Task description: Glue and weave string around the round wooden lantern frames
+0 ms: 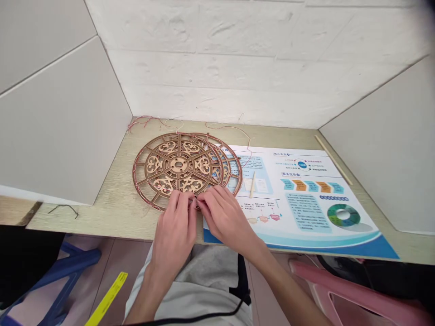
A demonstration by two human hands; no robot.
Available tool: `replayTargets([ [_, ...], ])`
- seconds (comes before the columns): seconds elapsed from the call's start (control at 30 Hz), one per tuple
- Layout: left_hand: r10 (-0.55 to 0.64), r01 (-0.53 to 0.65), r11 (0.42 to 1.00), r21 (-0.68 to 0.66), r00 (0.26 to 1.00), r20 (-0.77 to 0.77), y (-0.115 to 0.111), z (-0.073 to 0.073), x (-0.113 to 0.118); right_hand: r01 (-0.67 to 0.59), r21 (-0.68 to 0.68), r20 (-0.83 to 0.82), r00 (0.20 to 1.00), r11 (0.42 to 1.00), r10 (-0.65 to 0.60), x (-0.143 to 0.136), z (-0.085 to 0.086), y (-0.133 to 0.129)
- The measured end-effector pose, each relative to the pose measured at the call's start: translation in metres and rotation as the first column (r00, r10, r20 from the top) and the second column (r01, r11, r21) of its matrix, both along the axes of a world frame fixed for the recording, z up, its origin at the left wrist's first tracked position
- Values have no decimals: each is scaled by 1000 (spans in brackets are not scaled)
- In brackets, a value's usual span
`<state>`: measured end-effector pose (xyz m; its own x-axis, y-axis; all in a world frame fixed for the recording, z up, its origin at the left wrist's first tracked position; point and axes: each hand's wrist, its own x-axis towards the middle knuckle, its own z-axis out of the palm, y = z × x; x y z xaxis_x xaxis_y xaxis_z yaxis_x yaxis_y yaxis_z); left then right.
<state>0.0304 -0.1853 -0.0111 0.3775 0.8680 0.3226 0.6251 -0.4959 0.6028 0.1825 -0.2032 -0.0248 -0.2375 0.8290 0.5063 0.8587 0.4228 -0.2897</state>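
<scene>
A round openwork wooden disc (178, 165) with scroll cut-outs lies on the table, overlapping at least one similar disc (234, 167) beneath its right side. Red and white thread (135, 179) runs along its rim. At the near edge of the disc, my left hand (175, 226) is closed in a pinch. My right hand (226, 217) pinches right beside it, fingertips almost meeting the left ones. A tiny dark spot shows between the fingertips, too small to name. The fingers cover that part of the rim.
A printed sheet (306, 203) lies under the discs' right side, with a short wooden stick (252, 184) on it. A longer strip (333, 159) rests at its right. Loose threads (146, 118) trail at the back. Dark wire (64, 207) lies left. Panels and a white wall (217, 59) enclose the table.
</scene>
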Motion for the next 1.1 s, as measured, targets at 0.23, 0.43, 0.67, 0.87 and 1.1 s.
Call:
replayTargets([
  [0.23, 33, -30, 999, 39, 996, -78, 0, -4, 2, -13, 31, 27, 1000, 999, 12, -2, -2, 0],
  [0.43, 83, -75, 995, 68, 990, -118, -6, -7, 2, -11, 128, 31, 999, 992, 7, -8, -2, -2],
  [0.67, 38, -31, 997, 75, 996, -85, -2, -5, -10, -14, 105, -35, 999, 994, 18, -9, 0, -4],
  [0.87, -99, 106, 991, 82, 992, -76, 6, -1, -25, -107, -10, -140, 985, 994, 104, 9, 10, 6],
  [1.1, -81, 87, 992, 93, 994, -67, 6, 1, -27, -290, 59, -37, 956, 955, 292, 16, 10, 22],
])
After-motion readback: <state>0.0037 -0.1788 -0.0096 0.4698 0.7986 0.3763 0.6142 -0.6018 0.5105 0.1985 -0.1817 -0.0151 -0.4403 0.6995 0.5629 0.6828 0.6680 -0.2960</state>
